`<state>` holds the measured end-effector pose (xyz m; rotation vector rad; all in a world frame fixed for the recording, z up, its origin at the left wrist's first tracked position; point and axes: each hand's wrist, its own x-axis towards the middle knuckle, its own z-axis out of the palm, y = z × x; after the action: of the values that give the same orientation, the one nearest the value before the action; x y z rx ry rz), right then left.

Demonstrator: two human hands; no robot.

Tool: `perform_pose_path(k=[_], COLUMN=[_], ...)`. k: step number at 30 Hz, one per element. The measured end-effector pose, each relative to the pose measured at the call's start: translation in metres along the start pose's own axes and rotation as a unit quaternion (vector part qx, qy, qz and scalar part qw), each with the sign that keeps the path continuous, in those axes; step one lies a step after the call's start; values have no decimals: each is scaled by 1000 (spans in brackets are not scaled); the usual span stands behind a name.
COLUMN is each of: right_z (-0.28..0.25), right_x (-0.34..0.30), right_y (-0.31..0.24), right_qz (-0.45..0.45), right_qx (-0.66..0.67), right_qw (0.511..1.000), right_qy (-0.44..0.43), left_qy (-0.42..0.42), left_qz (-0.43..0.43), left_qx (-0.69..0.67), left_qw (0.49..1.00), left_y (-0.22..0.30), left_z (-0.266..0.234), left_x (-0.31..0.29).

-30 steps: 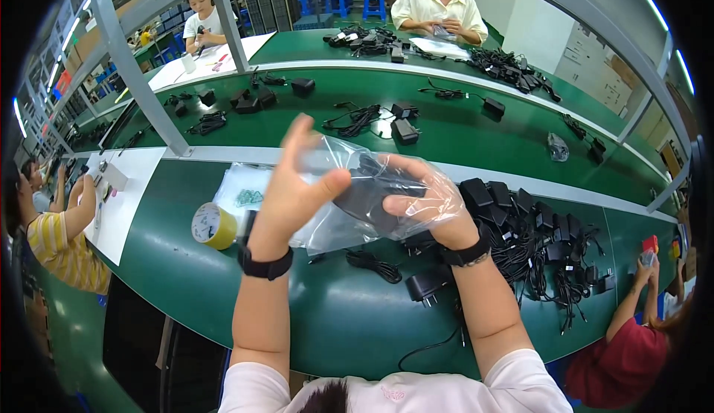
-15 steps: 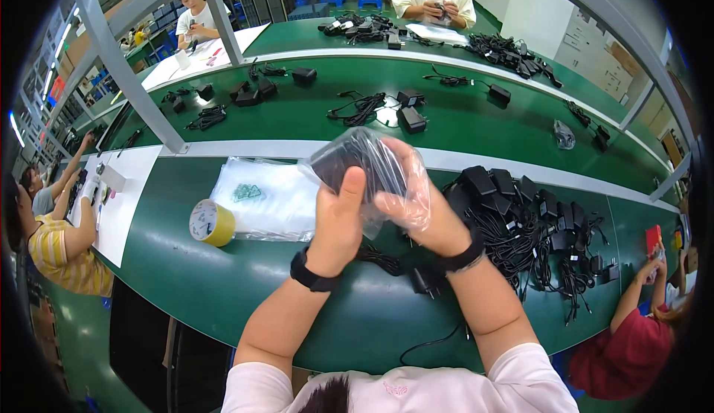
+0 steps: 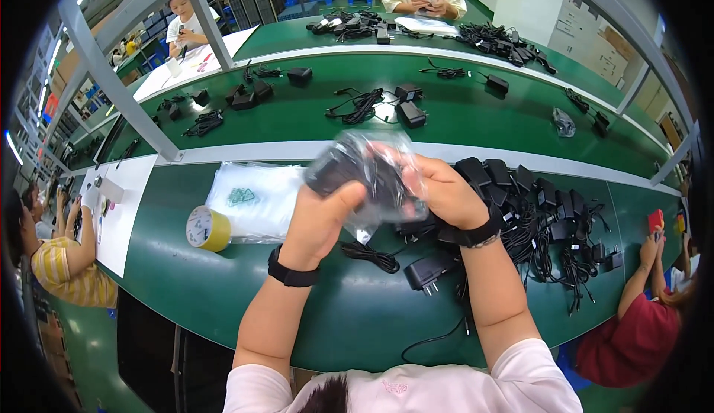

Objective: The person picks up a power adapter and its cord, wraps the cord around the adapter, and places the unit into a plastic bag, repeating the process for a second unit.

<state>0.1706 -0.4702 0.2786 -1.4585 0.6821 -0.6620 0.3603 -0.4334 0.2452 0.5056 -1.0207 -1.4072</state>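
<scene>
Both my hands hold a black power adapter (image 3: 335, 171) wrapped in a clear plastic bag (image 3: 375, 162), raised above the green bench. My left hand (image 3: 324, 208) grips its left end with the thumb across the front. On the other side, my right hand (image 3: 440, 190) has its fingers closed on the bag, somewhat blurred. Below the hands, a coiled black cable (image 3: 372, 257) and an adapter with plug prongs (image 3: 431, 270) lie on the bench. Left of them is a stack of clear plastic bags (image 3: 260, 190), with a roll of yellow tape (image 3: 208, 228) standing beside it.
A large heap of black adapters and cables (image 3: 528, 220) covers the bench at my right. Beyond a white ledge (image 3: 282, 150), more adapters (image 3: 411, 114) lie on a green surface. Grey frame posts (image 3: 123, 71) rise at the left. Co-workers sit opposite and at both sides.
My hands have drawn a little apart and the right one has moved right. The bag now looks gathered more closely round the adapter. The plugged adapter below shows more fully.
</scene>
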Motion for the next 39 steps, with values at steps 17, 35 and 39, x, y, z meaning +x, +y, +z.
perform_pose_path(k=[17,35,39], right_z=[54,45,45], right_x=[25,45,49], right_y=[28,54,62], right_qz=[-262,-316,-288], right_qx=[-316,-53,-28], right_qw=[870,913,934], right_qy=[274,252,212], left_qy=[-18,-21,-40], left_qz=[-89,-170,-151], left_qx=[-110,-253,-294], left_qw=[990,952,943], left_y=[-7,-12,-7], left_z=[-20,-18,-17], left_x=[-8,-14,-16])
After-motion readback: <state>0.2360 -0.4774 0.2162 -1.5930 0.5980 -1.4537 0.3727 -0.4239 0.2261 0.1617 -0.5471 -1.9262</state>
